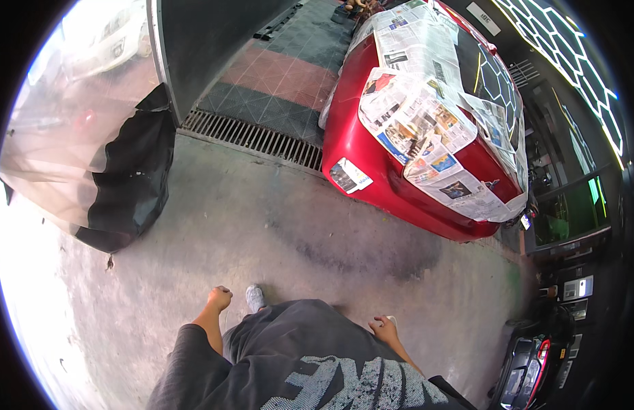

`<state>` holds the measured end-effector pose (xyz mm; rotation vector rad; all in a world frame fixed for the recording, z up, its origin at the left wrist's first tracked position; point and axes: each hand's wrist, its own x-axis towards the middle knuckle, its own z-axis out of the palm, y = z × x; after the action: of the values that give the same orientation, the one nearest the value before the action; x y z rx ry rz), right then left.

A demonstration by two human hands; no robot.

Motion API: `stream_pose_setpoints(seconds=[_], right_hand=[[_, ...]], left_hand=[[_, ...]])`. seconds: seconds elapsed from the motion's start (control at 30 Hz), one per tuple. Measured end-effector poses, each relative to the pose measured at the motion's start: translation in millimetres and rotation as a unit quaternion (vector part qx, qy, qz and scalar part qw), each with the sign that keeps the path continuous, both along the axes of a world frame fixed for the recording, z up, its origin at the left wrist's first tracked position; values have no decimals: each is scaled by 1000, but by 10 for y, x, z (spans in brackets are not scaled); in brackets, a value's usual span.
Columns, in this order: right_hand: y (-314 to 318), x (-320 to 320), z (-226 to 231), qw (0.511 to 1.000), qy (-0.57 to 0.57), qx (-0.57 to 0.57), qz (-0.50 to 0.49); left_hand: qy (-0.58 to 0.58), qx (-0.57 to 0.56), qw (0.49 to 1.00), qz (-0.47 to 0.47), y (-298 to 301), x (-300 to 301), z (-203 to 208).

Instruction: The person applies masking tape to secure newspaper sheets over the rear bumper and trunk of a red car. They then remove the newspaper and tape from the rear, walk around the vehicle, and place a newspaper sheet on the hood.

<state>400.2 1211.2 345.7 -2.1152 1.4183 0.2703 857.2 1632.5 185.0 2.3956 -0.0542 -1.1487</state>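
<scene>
My left hand [220,298] hangs over the concrete floor, loosely curled into a fist, with nothing visible in it. A grey shoe [255,298] shows just to its right. On the other side of my dark printed shirt [296,342], my right hand [383,329] is half closed. A small pale thing shows at its fingers, too small to name. Neither hand touches the red car [344,154] ahead on the right. Sheets of newspaper [426,116] cover much of its upper bodywork and part of its glass.
A drain grate [252,139] crosses the floor before the patterned tiles [279,75]. At left hangs a clear and black plastic curtain [129,171] beside a dark wall panel [207,48]. A dark car [525,365] stands at lower right. Part of a person [358,7] shows at the far top.
</scene>
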Motion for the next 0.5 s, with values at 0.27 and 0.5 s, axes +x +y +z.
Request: stream_pose_setpoints(seconds=[0.27,0.5], right_hand=[[-199,-645,-424,997,-39,34,55],[-625,-1687,-883,992,19,119,-42]], left_hand=[[-51,-21,998,23,-279,-181,264],[-26,61,998,-7,-262,-1184,720]])
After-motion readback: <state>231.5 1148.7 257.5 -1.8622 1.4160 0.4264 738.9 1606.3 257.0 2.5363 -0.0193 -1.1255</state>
